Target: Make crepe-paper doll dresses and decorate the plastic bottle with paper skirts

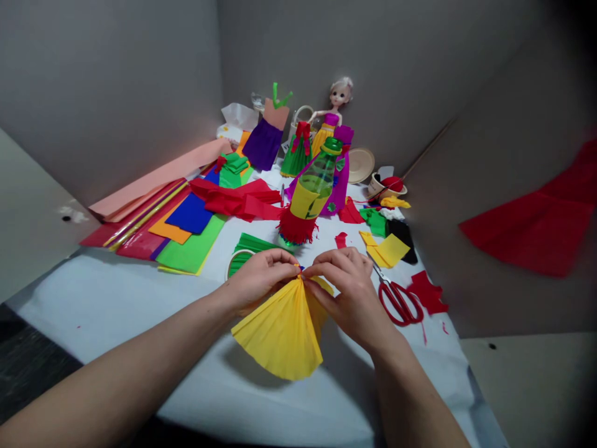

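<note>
Both my hands meet over the gathered top of a yellow pleated paper fan (284,333), which spreads out below them toward me. My left hand (261,277) pinches the gathered point from the left, fingers closed. From the other side my right hand (347,283) pinches the same spot with thumb and fingertips. A small bit of blue and red shows between the fingertips; what it is I cannot make out. Just beyond stands a green bottle (317,177) wrapped in yellow paper with a red fringe. Behind my left hand lie green pleated paper (252,244) and a tape roll (232,262).
Red-handled scissors (400,303) lie right of my right hand, near red scraps (426,291) and yellow paper (390,250). Coloured sheets (193,242) cover the left side. A doll (340,93), a purple paper dress (263,144) and a bowl (373,186) stand at the back.
</note>
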Action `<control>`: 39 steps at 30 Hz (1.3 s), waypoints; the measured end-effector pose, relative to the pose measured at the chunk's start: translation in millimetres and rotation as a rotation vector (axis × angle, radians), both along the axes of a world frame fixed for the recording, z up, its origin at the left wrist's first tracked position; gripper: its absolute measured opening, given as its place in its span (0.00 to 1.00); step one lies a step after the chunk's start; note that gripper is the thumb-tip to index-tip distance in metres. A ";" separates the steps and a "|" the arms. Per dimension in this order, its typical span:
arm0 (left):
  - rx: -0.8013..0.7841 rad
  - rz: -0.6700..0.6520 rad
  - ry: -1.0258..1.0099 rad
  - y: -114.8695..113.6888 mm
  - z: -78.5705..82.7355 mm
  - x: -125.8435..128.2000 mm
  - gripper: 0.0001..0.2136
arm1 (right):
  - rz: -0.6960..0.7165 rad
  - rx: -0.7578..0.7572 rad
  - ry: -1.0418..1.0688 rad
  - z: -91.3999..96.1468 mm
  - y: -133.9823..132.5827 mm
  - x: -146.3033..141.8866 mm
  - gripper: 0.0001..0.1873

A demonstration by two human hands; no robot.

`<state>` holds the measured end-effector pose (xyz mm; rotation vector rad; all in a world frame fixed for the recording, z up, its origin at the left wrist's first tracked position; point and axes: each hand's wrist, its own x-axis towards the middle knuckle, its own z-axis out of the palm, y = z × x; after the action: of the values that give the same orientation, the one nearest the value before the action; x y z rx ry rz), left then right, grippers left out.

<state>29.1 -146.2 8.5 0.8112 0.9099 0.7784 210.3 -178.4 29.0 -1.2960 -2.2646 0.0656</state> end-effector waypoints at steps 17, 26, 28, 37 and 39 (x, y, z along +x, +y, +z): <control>0.012 -0.002 0.012 -1.9 1.3 0.2 0.09 | 0.013 0.000 0.011 1.4 -0.7 0.6 0.03; 0.104 -0.010 0.112 1.4 6.0 -2.9 0.08 | -0.036 -0.075 0.092 9.1 -2.0 3.5 0.05; 0.195 -0.030 0.137 1.5 8.9 -4.7 0.08 | -0.054 -0.149 0.157 10.2 -1.2 9.0 0.11; 0.410 -0.239 0.245 1.9 14.8 -11.4 0.05 | 0.125 -0.799 0.515 3.0 8.0 18.2 0.11; 0.393 -0.268 0.249 3.0 11.5 -12.2 0.07 | 0.105 -0.816 0.541 1.1 8.1 15.3 0.11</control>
<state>16.9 -143.2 20.1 1.3700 0.8535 0.6358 225.7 -170.3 30.1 -1.2904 -1.8531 1.3189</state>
